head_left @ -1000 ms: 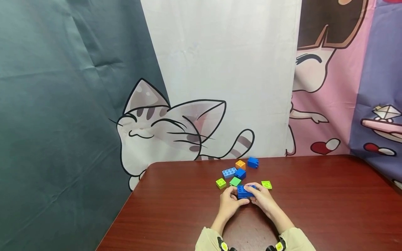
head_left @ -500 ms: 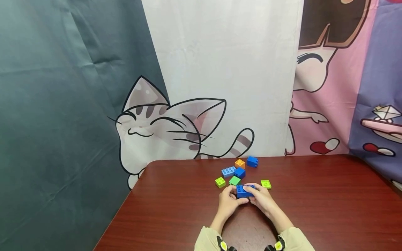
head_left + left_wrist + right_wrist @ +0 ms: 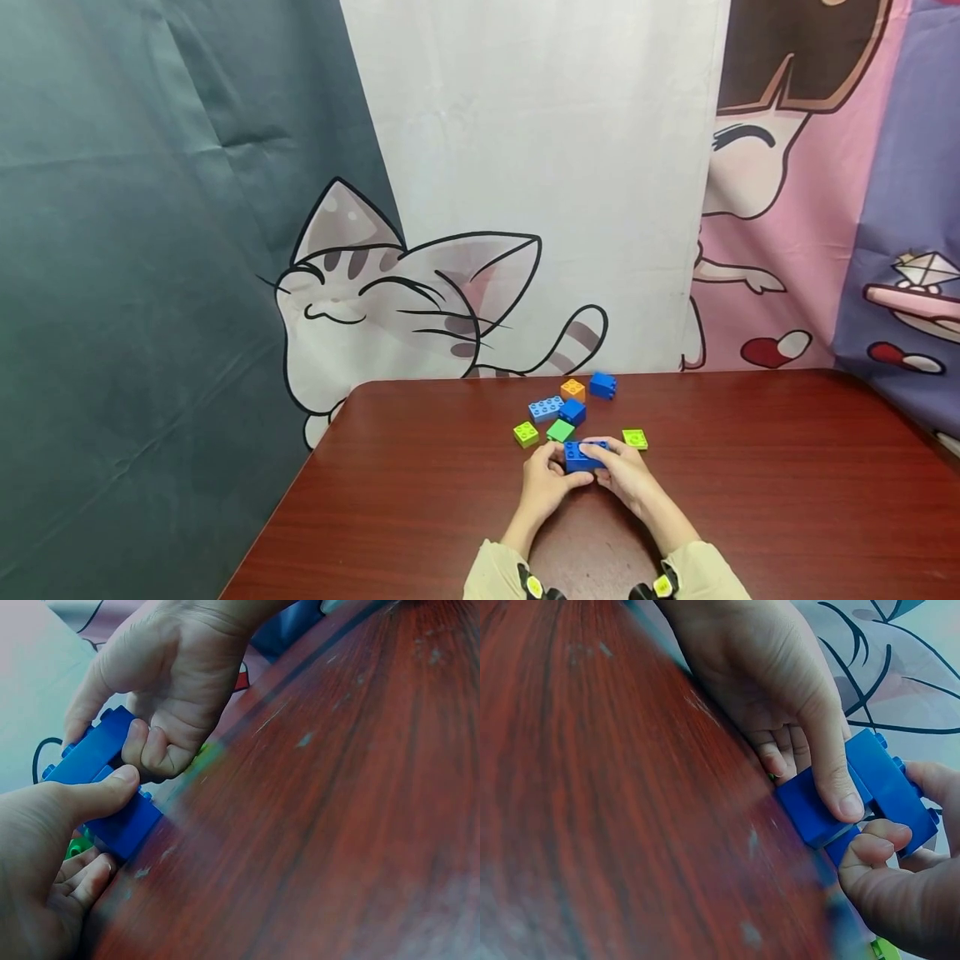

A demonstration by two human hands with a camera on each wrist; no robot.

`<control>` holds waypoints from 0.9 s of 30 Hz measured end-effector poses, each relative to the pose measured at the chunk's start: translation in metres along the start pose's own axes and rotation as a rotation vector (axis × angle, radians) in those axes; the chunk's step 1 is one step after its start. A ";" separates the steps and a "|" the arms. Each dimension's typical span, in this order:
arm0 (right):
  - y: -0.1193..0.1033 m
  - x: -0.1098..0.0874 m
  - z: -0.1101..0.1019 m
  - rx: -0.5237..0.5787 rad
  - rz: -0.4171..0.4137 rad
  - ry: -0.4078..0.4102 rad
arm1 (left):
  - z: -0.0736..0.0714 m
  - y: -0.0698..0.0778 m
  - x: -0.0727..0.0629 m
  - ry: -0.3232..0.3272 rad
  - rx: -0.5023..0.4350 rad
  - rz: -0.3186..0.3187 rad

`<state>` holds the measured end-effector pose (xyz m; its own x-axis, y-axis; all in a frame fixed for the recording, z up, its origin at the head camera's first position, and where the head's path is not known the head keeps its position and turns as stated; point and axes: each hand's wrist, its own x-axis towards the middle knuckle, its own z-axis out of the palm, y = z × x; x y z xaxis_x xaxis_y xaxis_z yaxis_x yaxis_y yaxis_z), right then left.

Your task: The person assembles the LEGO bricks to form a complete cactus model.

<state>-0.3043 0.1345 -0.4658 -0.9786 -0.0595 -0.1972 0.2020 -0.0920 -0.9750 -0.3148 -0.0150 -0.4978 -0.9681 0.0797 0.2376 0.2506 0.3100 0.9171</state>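
Observation:
My left hand (image 3: 546,485) and right hand (image 3: 630,479) meet over blue building bricks near the table's middle. My right hand pinches the upper blue brick (image 3: 86,757), its thumb on the studded top and its other fingers curled beneath. My left hand grips the lower blue brick (image 3: 806,806), thumb flat along its near side and fingers behind. Upper and lower bricks touch, the upper one offset; whether their studs are pressed fully together I cannot tell. More blue shows under the right fingers, partly hidden.
Beyond the hands lie a lime brick (image 3: 526,434), a green brick (image 3: 560,431), a light blue brick (image 3: 546,408), a dark blue brick (image 3: 572,412), an orange brick (image 3: 573,390) and another blue brick (image 3: 603,385). A flat lime brick (image 3: 634,439) lies right on the brown table (image 3: 787,475).
Both hands keep the same hold on the blue bricks, with hardly any movement. The head view has shifted slightly; the loose bricks have stayed in place.

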 end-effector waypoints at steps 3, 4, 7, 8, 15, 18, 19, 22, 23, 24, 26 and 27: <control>-0.001 -0.001 0.002 -0.016 -0.006 0.015 | -0.001 0.001 0.000 0.001 -0.007 0.003; 0.000 -0.001 0.002 -0.020 -0.006 0.024 | -0.001 0.001 0.000 0.000 -0.010 0.001; 0.001 -0.001 0.003 -0.026 -0.007 0.041 | -0.002 0.001 -0.001 -0.009 -0.016 -0.004; 0.002 -0.001 0.004 -0.017 -0.009 0.045 | -0.002 0.001 -0.002 -0.010 -0.015 -0.005; 0.006 0.000 0.002 0.017 -0.027 0.016 | -0.001 0.003 -0.002 0.001 -0.014 -0.006; 0.006 0.001 0.002 0.023 -0.028 0.020 | -0.001 0.003 -0.001 -0.004 -0.012 -0.002; 0.006 0.001 0.001 0.026 -0.028 0.021 | -0.001 0.003 -0.001 -0.007 -0.013 0.001; 0.007 0.001 0.000 0.025 -0.038 0.012 | -0.001 0.003 0.000 -0.010 -0.017 0.004; 0.007 0.001 0.000 0.027 -0.041 0.013 | -0.001 0.002 0.000 -0.011 -0.018 0.005; 0.008 0.001 -0.001 0.025 -0.043 0.010 | -0.001 0.002 0.000 -0.013 -0.020 0.003; 0.009 0.001 -0.002 0.016 -0.046 -0.001 | 0.000 0.002 -0.001 -0.015 -0.025 0.000; 0.010 0.002 -0.002 0.017 -0.044 0.000 | -0.001 0.002 -0.001 -0.015 -0.025 -0.002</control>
<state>-0.3039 0.1353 -0.4762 -0.9865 -0.0549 -0.1540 0.1594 -0.1115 -0.9809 -0.3131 -0.0150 -0.4963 -0.9684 0.0934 0.2311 0.2484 0.2861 0.9254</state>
